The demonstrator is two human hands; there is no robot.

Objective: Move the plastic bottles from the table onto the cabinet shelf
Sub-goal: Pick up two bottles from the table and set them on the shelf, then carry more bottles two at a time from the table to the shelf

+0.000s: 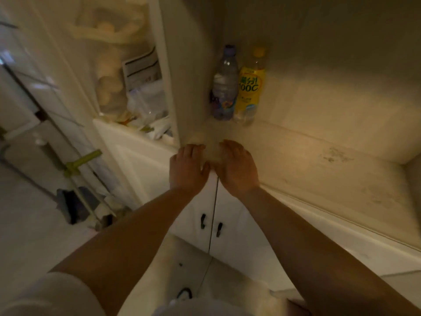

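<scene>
Two plastic bottles stand upright side by side in the back left corner of the cabinet shelf: a clear bottle with a purple cap and label and a yellow-labelled bottle with a yellow cap. My left hand and my right hand rest palm down at the shelf's front edge, close together, with fingers straight. Neither hand holds anything. Both bottles are well beyond my fingertips.
A vertical white panel separates this shelf from a cluttered compartment on the left holding bags and packages. Below the shelf are two white cabinet doors with dark handles. The shelf stretches to the right with some stains.
</scene>
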